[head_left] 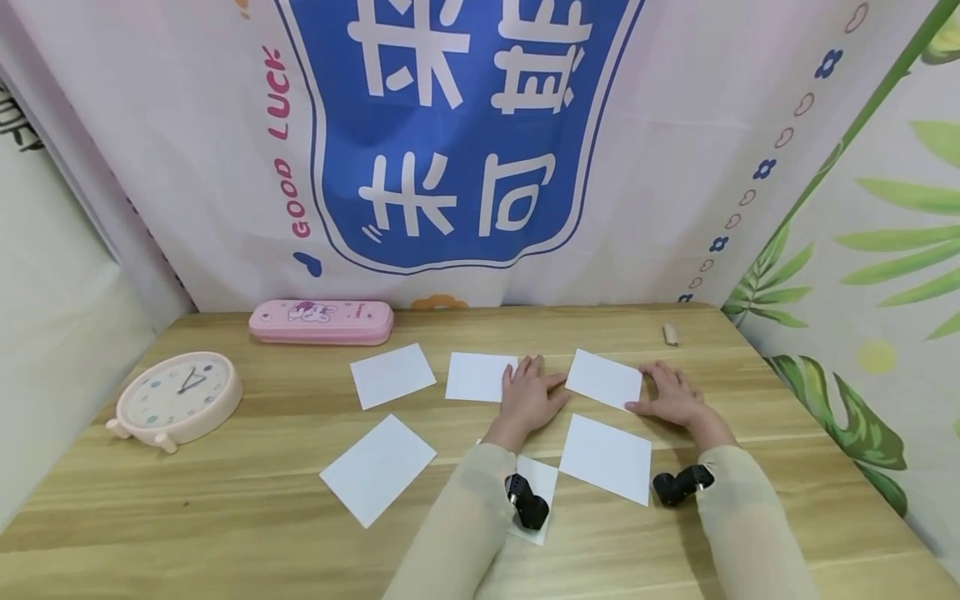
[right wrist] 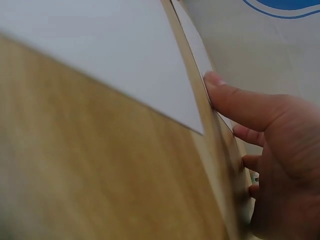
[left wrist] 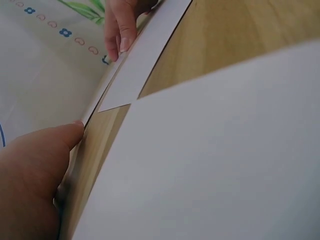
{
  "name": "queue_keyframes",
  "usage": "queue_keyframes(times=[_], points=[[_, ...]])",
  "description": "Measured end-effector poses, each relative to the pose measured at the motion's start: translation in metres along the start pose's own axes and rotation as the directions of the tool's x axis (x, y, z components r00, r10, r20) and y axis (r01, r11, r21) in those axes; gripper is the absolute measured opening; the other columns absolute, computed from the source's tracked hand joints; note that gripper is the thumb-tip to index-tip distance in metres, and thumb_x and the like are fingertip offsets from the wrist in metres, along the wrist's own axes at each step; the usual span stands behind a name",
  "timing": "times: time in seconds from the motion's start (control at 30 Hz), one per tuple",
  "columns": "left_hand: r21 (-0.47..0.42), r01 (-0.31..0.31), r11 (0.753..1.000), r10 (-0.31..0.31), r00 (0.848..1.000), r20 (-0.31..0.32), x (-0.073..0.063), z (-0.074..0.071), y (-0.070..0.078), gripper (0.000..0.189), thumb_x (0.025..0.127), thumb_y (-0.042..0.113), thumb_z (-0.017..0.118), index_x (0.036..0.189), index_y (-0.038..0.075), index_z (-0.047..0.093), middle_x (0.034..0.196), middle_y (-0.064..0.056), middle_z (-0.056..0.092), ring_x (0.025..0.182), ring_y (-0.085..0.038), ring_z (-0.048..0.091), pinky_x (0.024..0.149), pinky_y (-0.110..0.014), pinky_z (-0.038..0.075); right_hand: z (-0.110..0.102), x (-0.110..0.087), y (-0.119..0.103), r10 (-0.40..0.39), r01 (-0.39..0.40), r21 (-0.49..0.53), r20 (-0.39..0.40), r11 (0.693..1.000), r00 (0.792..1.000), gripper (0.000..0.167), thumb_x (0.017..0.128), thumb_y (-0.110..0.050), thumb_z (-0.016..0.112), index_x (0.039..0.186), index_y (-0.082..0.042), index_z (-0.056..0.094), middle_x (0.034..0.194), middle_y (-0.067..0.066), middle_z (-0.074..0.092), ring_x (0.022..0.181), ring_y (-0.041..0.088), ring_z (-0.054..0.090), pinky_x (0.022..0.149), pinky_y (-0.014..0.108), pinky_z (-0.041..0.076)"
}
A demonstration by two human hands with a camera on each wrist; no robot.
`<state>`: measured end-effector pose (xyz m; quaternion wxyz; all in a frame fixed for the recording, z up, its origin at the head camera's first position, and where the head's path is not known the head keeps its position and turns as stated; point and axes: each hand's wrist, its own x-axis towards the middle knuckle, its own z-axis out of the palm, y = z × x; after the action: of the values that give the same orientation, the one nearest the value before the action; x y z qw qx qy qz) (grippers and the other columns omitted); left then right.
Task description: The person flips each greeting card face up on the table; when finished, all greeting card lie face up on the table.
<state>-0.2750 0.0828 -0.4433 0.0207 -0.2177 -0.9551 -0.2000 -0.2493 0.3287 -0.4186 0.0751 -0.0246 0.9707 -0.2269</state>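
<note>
Several blank white cards lie flat on the wooden table in two rough rows. At the upper right card, my right hand touches the right edge, thumb by the lower corner and index finger by the upper one. My left hand rests with spread fingers over the right end of the upper middle card. Its thumb reaches the left corner of the upper right card. Below the hands lies the lower right card. My left forearm partly hides the lower middle card.
Further left are the upper left card and the tilted lower left card. A pink pencil case stands at the back edge, with a round clock at the far left. A small beige object lies at the back right.
</note>
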Motion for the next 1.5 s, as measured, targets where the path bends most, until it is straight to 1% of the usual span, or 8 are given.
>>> queue_keyframes(times=[0.1,0.33,0.43,0.63,0.8,0.97,1.2,1.5], points=[[0.016,0.006,1.000,-0.006,1.000,-0.004,0.000,0.000,0.001,0.038,0.085,0.048,0.042,0.121,0.035,0.049,0.138,-0.007,0.025,0.126,-0.025,0.017,0.099,-0.048,0.005,-0.002,0.001,0.000,-0.018,0.018,0.007,0.007,1.000,1.000,0.081,0.071,-0.051,0.060,0.128,-0.003,0.029,0.134,0.031,0.008,0.116,0.055,-0.001,0.080,0.071,-0.003],[0.017,0.003,1.000,-0.003,1.000,-0.009,0.001,0.000,0.000,0.035,0.086,0.045,0.043,0.119,0.036,0.051,0.138,-0.006,0.026,0.126,-0.024,0.017,0.099,-0.047,0.005,-0.002,0.003,0.005,-0.078,0.076,0.050,0.038,0.996,0.996,0.080,0.071,-0.060,0.053,0.135,-0.019,0.026,0.134,0.032,0.001,0.113,0.058,-0.008,0.076,0.072,-0.008],[0.006,0.004,1.000,-0.003,1.000,-0.010,0.001,0.001,0.000,0.034,0.085,0.046,0.045,0.117,0.036,0.053,0.138,-0.005,0.027,0.126,-0.023,0.018,0.099,-0.047,0.005,-0.002,0.003,0.006,-0.060,0.058,0.044,0.036,0.997,0.998,0.078,0.074,-0.058,0.051,0.136,-0.017,0.025,0.135,0.031,0.001,0.115,0.056,-0.009,0.077,0.071,-0.008],[-0.013,0.007,1.000,-0.007,1.000,-0.029,0.000,-0.001,0.001,0.037,0.081,0.047,0.050,0.115,0.033,0.055,0.136,-0.006,0.030,0.125,-0.023,0.021,0.099,-0.047,0.007,-0.003,0.002,0.000,-0.008,0.008,0.012,0.038,1.000,0.999,0.078,0.076,-0.050,0.055,0.134,-0.008,0.025,0.135,0.031,0.002,0.116,0.055,-0.005,0.080,0.071,-0.005],[-0.006,0.021,1.000,-0.021,0.999,-0.024,0.001,-0.001,0.001,0.044,0.079,0.049,0.051,0.118,0.030,0.053,0.136,-0.005,0.030,0.125,-0.022,0.021,0.099,-0.046,0.008,-0.004,0.005,-0.001,-0.005,0.003,0.034,0.042,0.999,0.999,0.077,0.076,-0.045,0.058,0.134,-0.006,0.026,0.134,0.033,0.001,0.116,0.055,-0.006,0.080,0.071,-0.005],[-0.007,0.012,1.000,-0.012,1.000,-0.024,0.001,-0.001,0.000,0.049,0.077,0.053,0.052,0.120,0.029,0.052,0.136,-0.005,0.030,0.125,-0.023,0.021,0.099,-0.046,0.008,-0.004,0.006,-0.001,-0.010,0.008,0.049,0.036,0.999,0.999,0.072,0.076,-0.042,0.060,0.131,-0.007,0.029,0.134,0.033,0.002,0.116,0.055,-0.006,0.080,0.071,-0.005],[-0.015,0.004,1.000,-0.005,1.000,-0.024,0.001,-0.001,0.000,0.050,0.076,0.053,0.052,0.120,0.029,0.052,0.136,-0.006,0.030,0.124,-0.023,0.021,0.099,-0.046,0.008,-0.006,0.009,-0.006,0.005,-0.007,0.070,0.030,0.998,1.000,0.066,0.076,-0.034,0.062,0.127,-0.003,0.033,0.134,0.033,0.004,0.117,0.053,-0.003,0.080,0.071,-0.004],[-0.020,0.007,1.000,-0.008,1.000,-0.016,0.001,-0.001,0.000,0.052,0.075,0.054,0.052,0.120,0.029,0.052,0.136,-0.006,0.029,0.125,-0.023,0.020,0.099,-0.046,0.006,-0.003,0.013,-0.008,0.013,-0.016,0.130,0.024,0.991,1.000,0.058,0.078,-0.022,0.060,0.126,-0.001,0.034,0.134,0.033,0.003,0.118,0.051,-0.005,0.082,0.069,-0.006]])
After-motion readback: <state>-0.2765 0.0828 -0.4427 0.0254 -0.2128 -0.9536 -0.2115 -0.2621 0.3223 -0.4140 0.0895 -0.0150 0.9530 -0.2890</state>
